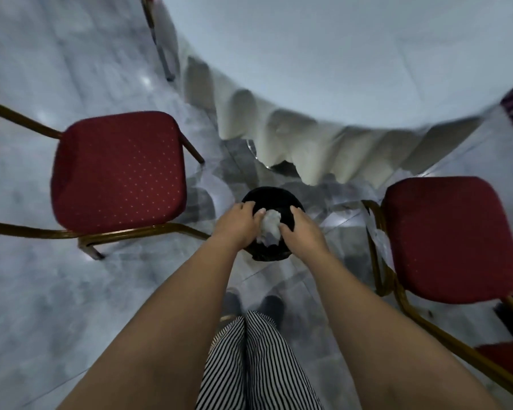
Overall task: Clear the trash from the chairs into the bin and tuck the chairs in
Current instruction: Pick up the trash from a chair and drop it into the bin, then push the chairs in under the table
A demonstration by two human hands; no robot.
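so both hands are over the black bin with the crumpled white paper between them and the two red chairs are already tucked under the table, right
Not quite. The head view shows both the left hand and right hand over the black bin with the crumpled white paper between them, but the left red chair and right red chair stand pulled out, clear of the table, not tucked in.

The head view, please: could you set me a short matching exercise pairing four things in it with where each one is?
Things:
1. bin
2. crumpled paper
3. left chair
4. tablecloth

Places:
A. hanging in folds off the table edge
B. between the two hands, over the bin
C. on the floor between the two chairs
D. pulled out, left of the bin

Pairs: 1-C, 2-B, 3-D, 4-A
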